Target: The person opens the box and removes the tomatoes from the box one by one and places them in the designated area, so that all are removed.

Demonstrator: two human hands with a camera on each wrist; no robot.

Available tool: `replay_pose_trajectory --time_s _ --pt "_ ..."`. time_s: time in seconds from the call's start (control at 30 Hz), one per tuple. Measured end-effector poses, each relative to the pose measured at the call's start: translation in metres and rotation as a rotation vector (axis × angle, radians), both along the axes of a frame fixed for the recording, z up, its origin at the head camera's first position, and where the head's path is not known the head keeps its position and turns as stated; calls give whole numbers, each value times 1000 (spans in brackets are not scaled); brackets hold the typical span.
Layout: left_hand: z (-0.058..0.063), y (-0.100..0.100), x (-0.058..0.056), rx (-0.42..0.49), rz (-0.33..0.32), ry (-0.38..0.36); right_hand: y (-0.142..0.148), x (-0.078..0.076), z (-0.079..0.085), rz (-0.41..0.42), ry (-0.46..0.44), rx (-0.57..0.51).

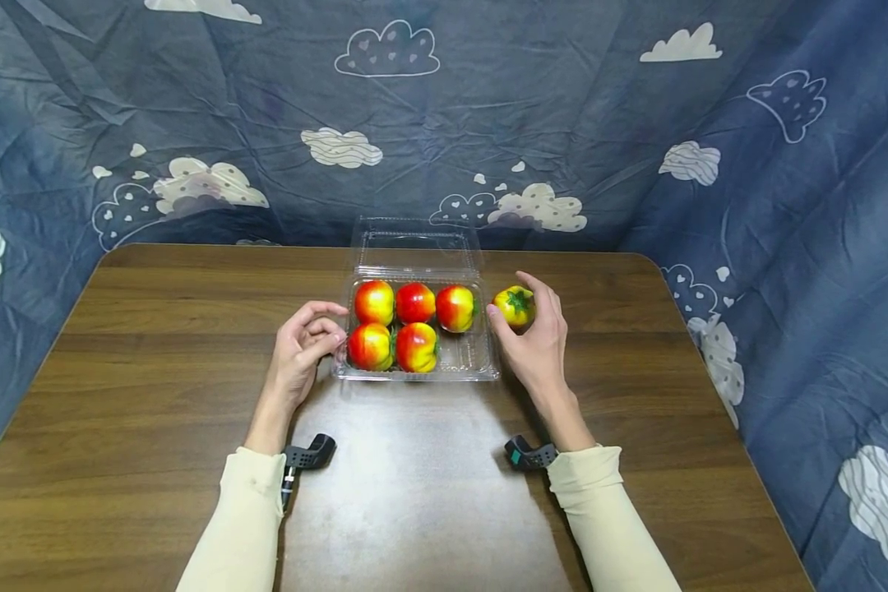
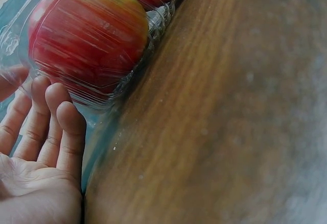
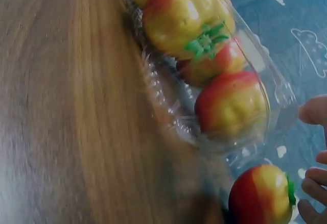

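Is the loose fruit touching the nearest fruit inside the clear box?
Apart. The head view shows a gap between the loose fruit and the boxed fruit, with the side wall of the clear box between them.

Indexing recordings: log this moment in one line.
left hand: at left edge of clear container | right hand: at loose fruit right of container | lid: open | inside: five fruits

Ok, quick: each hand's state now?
Left hand: holding the clear container by its left edge.
Right hand: open over the loose fruit, not gripping it.
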State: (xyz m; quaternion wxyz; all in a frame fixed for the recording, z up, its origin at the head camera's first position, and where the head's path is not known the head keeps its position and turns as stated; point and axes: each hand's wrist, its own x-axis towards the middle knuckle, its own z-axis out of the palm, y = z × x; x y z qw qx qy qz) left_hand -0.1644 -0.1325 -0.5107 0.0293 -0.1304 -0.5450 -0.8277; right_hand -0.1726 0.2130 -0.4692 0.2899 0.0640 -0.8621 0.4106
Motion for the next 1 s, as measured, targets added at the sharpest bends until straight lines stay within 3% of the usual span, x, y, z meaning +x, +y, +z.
replay_pose_trajectory --time_s 0.2,0.43,1.0 --pt "0 -3 -1 -3 -12 2 -16 -9 12 13 -1 11" --pt "-1 1 -2 -4 -20 5 -33 -16 27 45 -76 0" --pt "1 -3 -2 -5 -20 0 -48 -17 11 176 -146 224"
